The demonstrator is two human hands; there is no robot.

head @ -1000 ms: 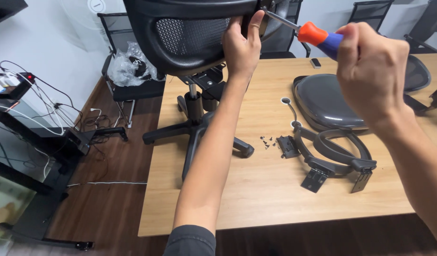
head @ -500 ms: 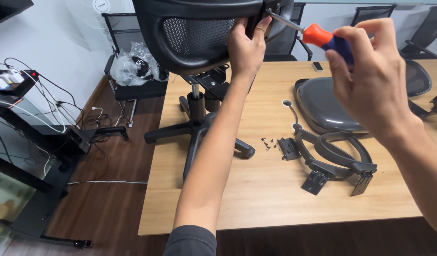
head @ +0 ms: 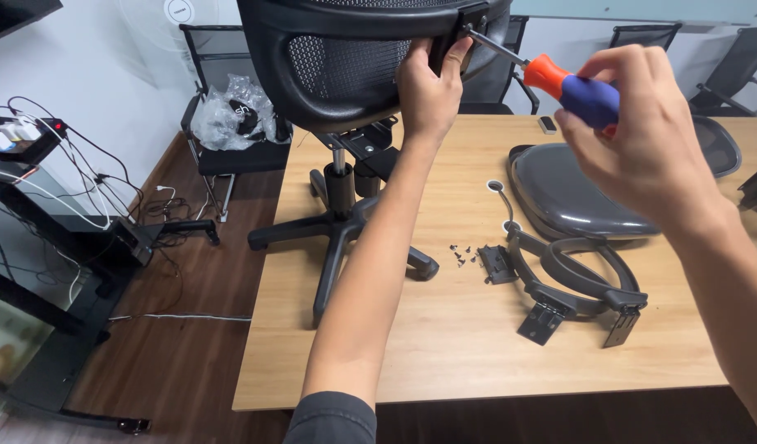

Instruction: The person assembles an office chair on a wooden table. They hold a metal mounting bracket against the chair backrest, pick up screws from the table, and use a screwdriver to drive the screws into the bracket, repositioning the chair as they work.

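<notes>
left hand (head: 428,90) gripping the stiff, bulky mesh chair back (head: 346,57) at its rim | right hand (head: 633,140) closing around the screwdriver (head: 559,82) — rubbery handle, likely non-slip — tip sitting in the bracket (head: 465,20)

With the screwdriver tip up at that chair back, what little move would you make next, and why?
Probably turn the orange-and-blue-handled screwdriver in place. Its metal tip already meets the bracket at the edge of the black mesh chair back, the right hand grips the handle, and the left hand steadies the frame beside it.
</notes>
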